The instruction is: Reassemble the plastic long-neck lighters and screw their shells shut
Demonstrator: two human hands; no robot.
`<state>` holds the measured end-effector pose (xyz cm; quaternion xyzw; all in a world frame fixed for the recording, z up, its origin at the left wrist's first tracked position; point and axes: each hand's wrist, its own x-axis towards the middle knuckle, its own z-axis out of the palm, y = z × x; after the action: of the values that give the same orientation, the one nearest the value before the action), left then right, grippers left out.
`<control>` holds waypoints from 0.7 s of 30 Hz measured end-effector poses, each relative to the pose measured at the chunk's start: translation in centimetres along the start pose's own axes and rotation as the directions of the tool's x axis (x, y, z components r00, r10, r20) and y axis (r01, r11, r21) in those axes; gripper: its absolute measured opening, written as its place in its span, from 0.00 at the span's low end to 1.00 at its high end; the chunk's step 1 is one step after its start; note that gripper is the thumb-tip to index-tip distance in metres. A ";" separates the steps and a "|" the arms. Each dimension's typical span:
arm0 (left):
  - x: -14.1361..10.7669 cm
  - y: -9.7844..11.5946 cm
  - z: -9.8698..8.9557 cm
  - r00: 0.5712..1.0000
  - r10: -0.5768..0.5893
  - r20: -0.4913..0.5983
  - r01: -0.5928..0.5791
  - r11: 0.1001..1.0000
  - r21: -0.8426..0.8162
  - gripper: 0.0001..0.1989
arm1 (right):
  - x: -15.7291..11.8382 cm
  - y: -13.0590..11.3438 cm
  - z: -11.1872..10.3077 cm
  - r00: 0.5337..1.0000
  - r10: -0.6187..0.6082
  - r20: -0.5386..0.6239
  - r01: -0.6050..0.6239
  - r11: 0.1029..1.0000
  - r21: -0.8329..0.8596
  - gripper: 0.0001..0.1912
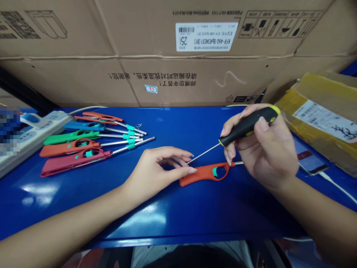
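Note:
My right hand (267, 145) is wrapped round the black and yellow handle of a screwdriver (242, 126), whose thin shaft slants down to the left. Its tip reaches the fingers of my left hand (164, 165); what exactly it touches there is hidden. An orange gas lighter (202, 174) with a green trigger lies on the blue table, its metal tube running right, partly behind my right hand. The thumb and fingers of my left hand close round the lighter's handle end.
Several long lighters in red, orange, green and blue (74, 137) lie fanned out at the left, beside a white power strip (36, 136). Behind the blue table (134, 219) stands a large cardboard box (92, 82). At the right are a taped parcel (315, 108) and a phone (311, 158) with a cable.

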<state>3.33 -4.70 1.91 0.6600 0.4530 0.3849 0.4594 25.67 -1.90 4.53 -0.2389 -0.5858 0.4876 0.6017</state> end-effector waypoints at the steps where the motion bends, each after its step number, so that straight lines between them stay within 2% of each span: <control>1: 0.0 -0.1 -0.1 1.000 0.017 0.017 -0.017 0.999 0.028 0.16 | 0.0 0.0 0.0 1.000 -0.004 -0.007 0.004 1.000 0.002 0.07; 4: 0.2 -0.3 -0.7 0.989 0.097 0.114 -0.121 0.968 0.221 0.25 | 0.4 -0.2 -0.4 0.999 -0.016 -0.044 0.016 1.000 0.002 0.05; 7: 0.5 -0.5 -1.4 0.950 0.141 0.278 -0.247 0.885 0.394 0.31 | 0.8 -0.5 -1.0 1.000 0.018 -0.018 -0.018 1.000 0.005 0.06; 11: 0.7 -0.7 -1.6 0.901 0.164 0.403 -0.339 0.843 0.416 0.23 | 0.8 -0.9 -1.3 0.996 0.083 0.041 -0.082 0.996 -0.030 0.07; 14: 0.6 -1.0 -1.0 0.899 0.183 0.397 -0.339 0.867 0.367 0.19 | 0.2 -0.8 -0.7 0.999 0.037 0.022 -0.035 0.994 -0.104 0.08; 17: 0.3 -1.3 -0.1 0.908 0.230 0.351 -0.349 0.878 0.327 0.19 | -0.5 -0.8 0.2 0.998 -0.023 0.060 0.033 0.984 -0.176 0.10; 21: 0.1 -1.6 0.7 0.899 0.293 0.327 -0.396 0.861 0.318 0.20 | -1.2 -0.9 1.1 0.994 -0.067 0.092 0.090 0.955 -0.282 0.10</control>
<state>3.63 -4.50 0.16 0.8522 0.3255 0.2746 0.3039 25.15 -3.62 4.94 -0.2798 -0.6830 0.3830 0.5554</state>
